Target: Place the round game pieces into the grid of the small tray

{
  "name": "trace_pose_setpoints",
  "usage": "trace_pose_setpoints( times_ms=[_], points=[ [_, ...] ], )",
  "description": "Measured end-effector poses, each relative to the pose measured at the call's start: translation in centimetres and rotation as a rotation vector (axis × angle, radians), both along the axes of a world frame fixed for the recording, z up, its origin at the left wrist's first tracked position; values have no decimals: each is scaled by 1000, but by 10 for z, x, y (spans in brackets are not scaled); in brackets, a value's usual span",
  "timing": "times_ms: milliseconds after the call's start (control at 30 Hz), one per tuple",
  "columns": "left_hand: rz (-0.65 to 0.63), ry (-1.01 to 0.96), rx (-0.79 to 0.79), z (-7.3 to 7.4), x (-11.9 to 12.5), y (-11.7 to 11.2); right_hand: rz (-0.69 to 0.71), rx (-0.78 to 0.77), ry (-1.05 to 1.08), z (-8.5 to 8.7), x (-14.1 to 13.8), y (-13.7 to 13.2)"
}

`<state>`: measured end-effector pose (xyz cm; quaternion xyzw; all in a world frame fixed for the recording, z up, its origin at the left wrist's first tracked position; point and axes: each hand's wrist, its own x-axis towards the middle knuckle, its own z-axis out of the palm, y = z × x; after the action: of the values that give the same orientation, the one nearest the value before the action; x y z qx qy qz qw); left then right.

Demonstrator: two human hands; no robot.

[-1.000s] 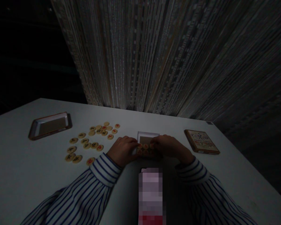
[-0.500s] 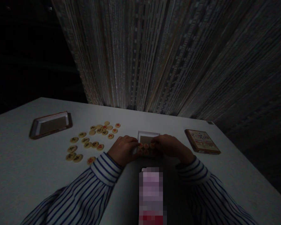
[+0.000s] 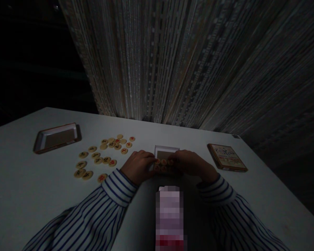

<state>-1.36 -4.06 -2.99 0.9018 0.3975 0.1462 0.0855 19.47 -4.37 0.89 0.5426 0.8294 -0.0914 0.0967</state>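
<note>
A small open box (image 3: 166,148) with pale walls stands on the table in front of me. Inside its near half, round Chinese chess pieces (image 3: 164,162) with red characters lie in two short rows. My left hand (image 3: 137,167) is closed at the box's left side, its index fingertip by the leftmost piece. From the right, my right hand (image 3: 191,164) curls over the box edge, fingertips closed on the rightmost Chinese chess piece (image 3: 170,162) of the upper row. The hands and dim light hide the box's lower corners.
Many loose Chinese chess pieces (image 3: 98,160), black- and red-marked, are scattered left on the white table (image 3: 146,216). An empty-looking tray-like lid (image 3: 60,138) lies far left. A printed box cover (image 3: 228,156) lies right. A blurred pink object (image 3: 169,212) is nearest me; a string curtain (image 3: 157,69) hangs behind.
The view has shifted very slightly. Both hands stay at the box, and the pieces inside and on the table look unmoved.
</note>
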Motion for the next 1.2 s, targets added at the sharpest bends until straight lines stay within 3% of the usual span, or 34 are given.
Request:
trace_pose_setpoints(
  times_ms=[800, 1033, 1200],
  points=[
    [2, -11, -11, 1, 0, 0, 0, 1, -19, -4, 1, 1],
    [13, 8, -21, 3, 1, -1, 15, 62, -3, -1, 1, 0],
    [7, 4, -15, 3, 0, -1, 100, 146, 11, -6, -3, 4]
  ],
)
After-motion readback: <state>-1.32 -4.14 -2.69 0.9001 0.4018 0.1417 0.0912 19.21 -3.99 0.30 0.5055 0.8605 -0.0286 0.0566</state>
